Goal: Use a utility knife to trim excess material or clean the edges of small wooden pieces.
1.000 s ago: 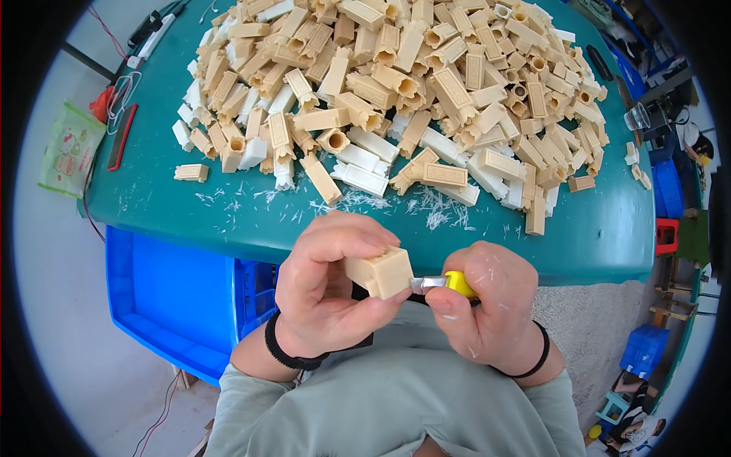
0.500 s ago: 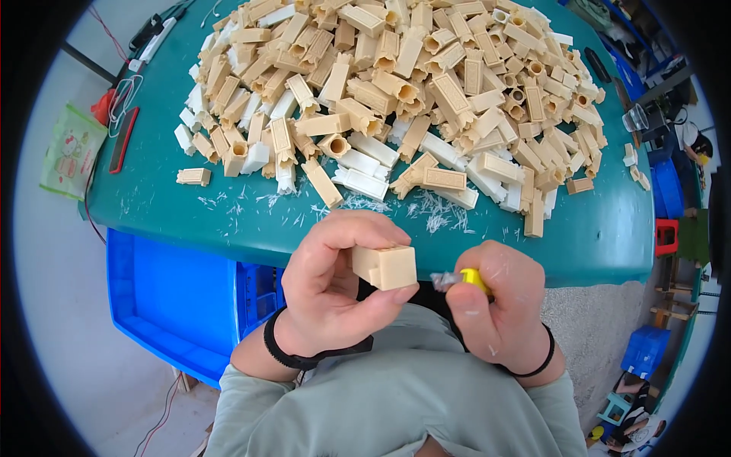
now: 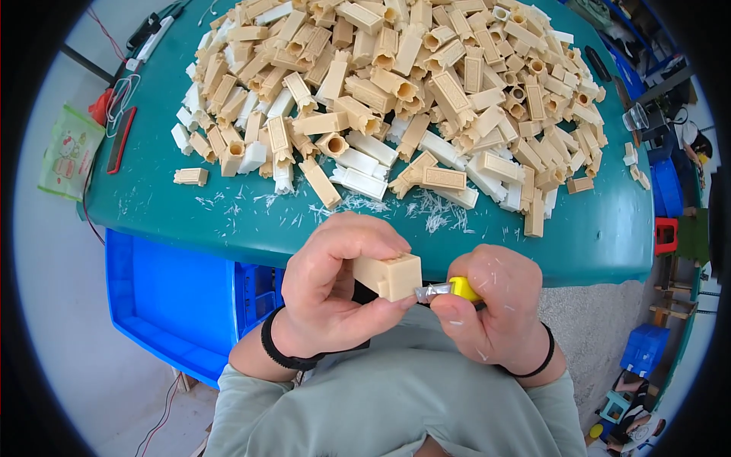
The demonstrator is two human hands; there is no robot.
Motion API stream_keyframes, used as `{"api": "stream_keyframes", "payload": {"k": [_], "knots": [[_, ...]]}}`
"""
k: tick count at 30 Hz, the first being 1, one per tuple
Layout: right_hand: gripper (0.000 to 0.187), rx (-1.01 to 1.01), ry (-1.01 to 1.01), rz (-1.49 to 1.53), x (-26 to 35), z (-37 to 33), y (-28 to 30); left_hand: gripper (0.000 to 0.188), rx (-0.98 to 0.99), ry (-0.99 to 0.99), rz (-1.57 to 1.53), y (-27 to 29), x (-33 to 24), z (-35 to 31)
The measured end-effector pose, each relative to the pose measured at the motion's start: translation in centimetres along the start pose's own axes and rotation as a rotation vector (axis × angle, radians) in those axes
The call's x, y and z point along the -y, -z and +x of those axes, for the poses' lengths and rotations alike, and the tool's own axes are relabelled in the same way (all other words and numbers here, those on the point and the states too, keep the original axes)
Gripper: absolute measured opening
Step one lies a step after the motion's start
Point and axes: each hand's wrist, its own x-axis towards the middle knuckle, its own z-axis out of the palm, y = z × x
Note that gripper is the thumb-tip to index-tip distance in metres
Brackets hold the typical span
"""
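Between the thumb and fingers of my left hand (image 3: 335, 286) is a beige plastic block (image 3: 397, 277), its plain square end turned toward my right side. My right hand (image 3: 495, 305) is closed round a yellow utility knife (image 3: 463, 289). The knife's short metal blade (image 3: 434, 291) points left, at the lower right corner of the block near my left thumb; I cannot tell whether it touches. White shavings cling to the right hand. Beyond both hands, a large heap of beige and white hollow blocks (image 3: 381, 95) covers much of the green table (image 3: 152, 206).
Loose white shavings (image 3: 435, 217) lie along the heap's near edge. A blue tray (image 3: 171, 293) sits below the table's left front edge. At the far left are a red-edged phone-like bar (image 3: 122, 141), a cable (image 3: 122, 99) and a green bag (image 3: 70, 148). People sit at the far right.
My right hand has brought the knife left and slightly down, so its blade now lies by the block's corner. The block has tilted and shifted slightly right in my left hand.
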Motion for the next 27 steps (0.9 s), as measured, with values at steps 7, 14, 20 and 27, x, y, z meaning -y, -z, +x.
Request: {"api": "stream_keyframes", "payload": {"k": [7, 14, 20, 27], "knots": [[0.029, -0.003, 0.034, -0.025, -0.35, -0.03, -0.05, 0.039, 0.019, 0.015, -0.010, 0.06, 0.01, -0.03], [0.031, -0.021, 0.073, -0.043, -0.46, -0.15, -0.07, 0.036, 0.046, 0.040, -0.017, 0.11, -0.58, 0.03], [0.033, -0.033, 0.100, -0.053, -0.84, -0.21, -0.17, 0.035, 0.074, 0.045, -0.030, 0.19, -0.59, -0.02], [0.034, -0.036, 0.098, -0.061, -0.91, -0.15, -0.16, 0.034, 0.070, 0.086, -0.048, 0.18, -0.73, -0.26]]}}
